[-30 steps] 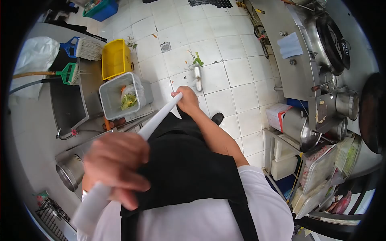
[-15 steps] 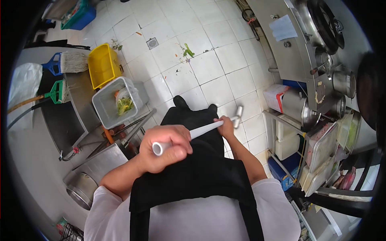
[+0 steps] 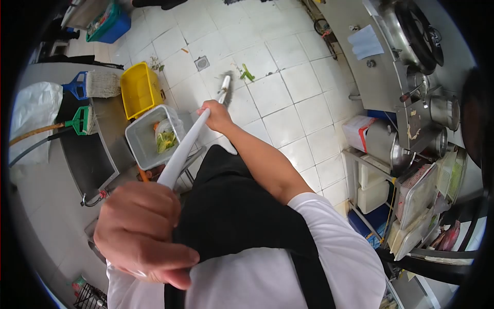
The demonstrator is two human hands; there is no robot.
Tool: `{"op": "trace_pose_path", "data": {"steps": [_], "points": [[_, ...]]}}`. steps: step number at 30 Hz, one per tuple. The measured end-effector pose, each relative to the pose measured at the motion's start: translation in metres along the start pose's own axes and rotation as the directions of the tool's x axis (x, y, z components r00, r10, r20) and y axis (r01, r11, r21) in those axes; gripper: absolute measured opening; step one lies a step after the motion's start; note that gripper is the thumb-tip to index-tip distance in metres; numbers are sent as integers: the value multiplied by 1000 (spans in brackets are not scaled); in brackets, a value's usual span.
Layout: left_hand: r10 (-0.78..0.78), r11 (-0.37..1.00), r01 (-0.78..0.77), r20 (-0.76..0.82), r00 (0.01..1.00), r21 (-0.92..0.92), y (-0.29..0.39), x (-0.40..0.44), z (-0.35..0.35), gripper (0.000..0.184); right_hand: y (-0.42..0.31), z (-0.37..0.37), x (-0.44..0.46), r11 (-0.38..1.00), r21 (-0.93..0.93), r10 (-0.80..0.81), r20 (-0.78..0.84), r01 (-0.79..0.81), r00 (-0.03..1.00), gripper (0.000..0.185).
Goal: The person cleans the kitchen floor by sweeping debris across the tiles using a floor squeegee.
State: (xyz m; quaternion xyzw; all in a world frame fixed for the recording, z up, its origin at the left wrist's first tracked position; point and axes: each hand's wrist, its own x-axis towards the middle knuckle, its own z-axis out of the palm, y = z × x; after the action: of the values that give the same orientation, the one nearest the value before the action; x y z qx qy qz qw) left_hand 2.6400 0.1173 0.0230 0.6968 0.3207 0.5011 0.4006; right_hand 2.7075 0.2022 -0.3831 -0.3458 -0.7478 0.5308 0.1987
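Note:
A broom with a white handle (image 3: pixel 188 144) slants across in front of my body. My left hand (image 3: pixel 139 232) is closed around its top end, close to my chest. Lower down, my right hand (image 3: pixel 217 116) wraps round the handle. The broom's head (image 3: pixel 226 88), with grey bristles smeared by motion, is at the tiled floor. Just right of the head lie green vegetable scraps (image 3: pixel 248 72). The handle's tip is hidden inside my left fist.
To the left stand a grey bin (image 3: pixel 145 145) holding vegetable waste and a yellow bucket (image 3: pixel 139 90). Mops (image 3: pixel 103 84) rest by the left counter. A floor drain (image 3: pixel 201 63) lies ahead. Along the right are a steel counter (image 3: pixel 378 77), pots and a rack of trays (image 3: pixel 414 190).
The broom's head has swung from the right of my body forward and left, to the scraps. My right hand moved forward and left; my left hand came nearer and lower left.

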Motion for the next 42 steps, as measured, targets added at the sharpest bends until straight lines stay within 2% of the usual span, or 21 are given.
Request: {"op": "trace_pose_path", "data": {"steps": [3, 5, 6, 8, 11, 12, 13, 15, 17, 19, 21, 23, 25, 26, 28, 29, 33, 34, 39, 41, 42], "points": [[104, 991, -102, -25, 994, 91, 28, 2, -14, 33, -28, -22, 12, 992, -71, -93, 122, 102, 988, 23], [136, 990, -141, -158, 978, -20, 49, -16, -28, 32, -47, -45, 4, 962, -240, -91, 167, 130, 982, 17], [154, 987, -157, -164, 974, -8, 51, -19, -32, 32, -52, -60, -6, 960, -264, -55, 169, 99, 984, 11], [67, 995, -84, -246, 967, -61, 46, -24, -36, 33, -35, -92, -27, 946, -317, -25, 133, 67, 991, 15], [-147, 989, 133, -448, 882, -62, -1, -12, 0, 30, 18, -154, -52, 877, -443, 224, 38, -185, 974, 33], [-230, 970, 177, -401, 887, -164, -24, -8, 8, 25, 57, -171, -60, 863, -473, 185, -31, -178, 982, 34], [-326, 930, 241, -321, 889, -277, -49, -2, 14, 22, 62, -200, -65, 838, -489, 252, -46, -242, 967, 36], [-353, 921, 317, -144, 924, -227, -102, 19, 25, 17, 121, -243, -75, 779, -555, 264, -132, -292, 955, 38], [-411, 893, 386, -69, 909, -232, -146, 44, 41, 19, 153, -285, -73, 732, -562, 347, -179, -385, 921, 37], [-399, 899, 377, -60, 915, -224, -183, 68, 46, 18, 174, -312, -54, 712, -524, 430, -200, -467, 880, 34], [-457, 870, 421, -99, 884, -256, -198, 91, 30, 17, 190, -323, -23, 729, -528, 391, -203, -436, 898, 32], [-495, 853, 426, -209, 843, -303, -206, 114, 14, 14, 195, -315, 19, 778, -494, 323, -216, -389, 921, 31], [-470, 882, 424, -313, 825, -207, -200, 131, -13, 16, 192, -300, 61, 825, -492, 176, -242, -277, 954, 25], [-431, 902, 398, -382, 818, -167, -189, 138, -24, 19, 180, -289, 82, 850, -445, 200, -226, -283, 954, 23], [-352, 931, 350, -492, 796, -101, -159, 154, -43, 25, 143, -266, 122, 895, -383, 231, -36, -227, 972, 23], [-323, 939, 334, -535, 780, -80, -140, 161, -48, 29, 101, -252, 135, 922, -332, 202, -30, -200, 979, 24], [-279, 920, 393, -697, 661, 4, -102, 179, -59, 39, 51, -168, 184, 986, -157, 88, 221, -54, 971, 28], [-261, 908, 418, -734, 627, 35, -98, 179, -61, 43, 54, -141, 196, 994, -109, -3, 259, 33, 966, 28], [-127, 862, 459, -787, 604, 214, -92, 173, -59, 44, 16, -92, 223, 996, -38, -65, 399, 87, 915, 29], [-126, 867, 430, -722, 680, 253, -78, 169, -60, 43, 0, -86, 225, 991, 2, -123, 443, 137, 888, 29], [-53, 883, 365, -712, 700, 293, -70, 165, -62, 40, -12, -91, 222, 990, -32, -106, 459, 135, 882, 30]]}}
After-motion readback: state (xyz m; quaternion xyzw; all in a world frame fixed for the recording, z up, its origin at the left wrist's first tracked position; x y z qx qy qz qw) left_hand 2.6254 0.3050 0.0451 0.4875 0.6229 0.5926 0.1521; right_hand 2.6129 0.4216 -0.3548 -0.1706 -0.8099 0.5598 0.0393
